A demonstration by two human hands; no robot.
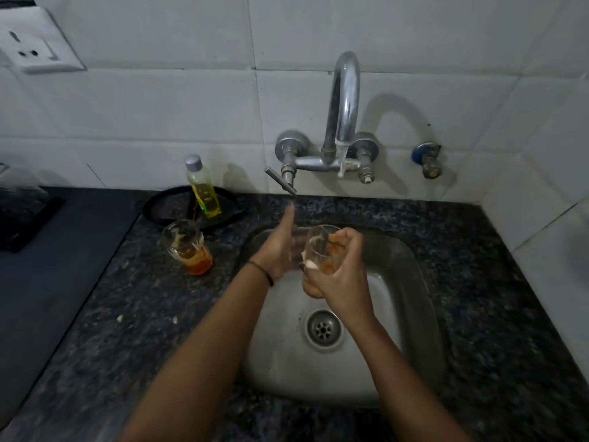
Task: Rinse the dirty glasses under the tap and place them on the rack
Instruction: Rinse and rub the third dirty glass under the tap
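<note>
My right hand (338,275) grips a clear dirty glass (318,247) with orange and white residue, held over the steel sink (398,282). My left hand (280,247) is open beside the glass, fingers stretched up toward the tap's lever handle (280,180), just below it. A short stream of water runs from the chrome tap's spout (342,100). A second dirty glass (188,247) with orange liquid at its bottom stands on the granite counter (127,298) left of the sink.
A bottle of yellow liquid (204,186) stands on a black round pan (165,208) behind the second glass. A dark stove surface (47,266) lies at the left. A blue wall valve (427,159) sits right of the tap. A wall socket (35,46) is upper left.
</note>
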